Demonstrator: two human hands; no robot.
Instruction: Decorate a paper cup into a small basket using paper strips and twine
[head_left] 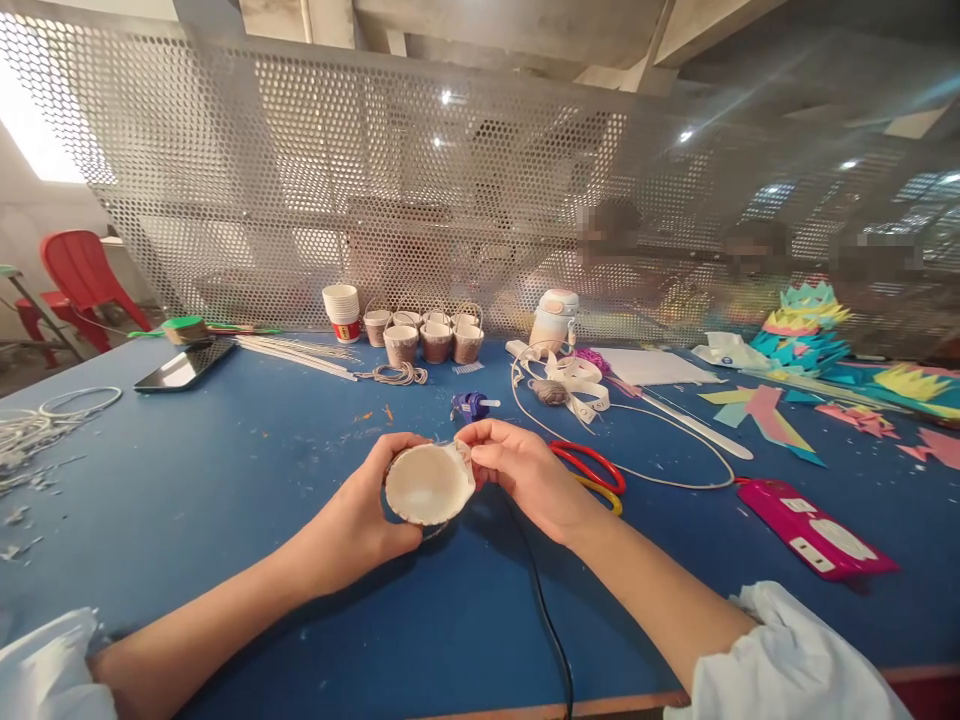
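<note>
A paper cup (pixel 429 484) is tipped so that its pale, open mouth faces me. My left hand (pixel 367 510) wraps round its left side, thumb below and fingers above. At the cup's right rim, my right hand (pixel 517 465) pinches a small whitish flap between thumb and forefinger; what the flap is made of I cannot make out. The cup's outer wall is mostly hidden. Just beyond the hands lies a blue glue gun (pixel 471 405) with a white glue stick in it.
Several small wrapped cups with handles (pixel 436 340) stand at the back beside stacked paper cups (pixel 342 312). Scissors with red and yellow handles (pixel 596 470) lie by my right hand. A black cable (pixel 538 590) runs to the front edge. A pink phone-like object (pixel 814 530) lies right.
</note>
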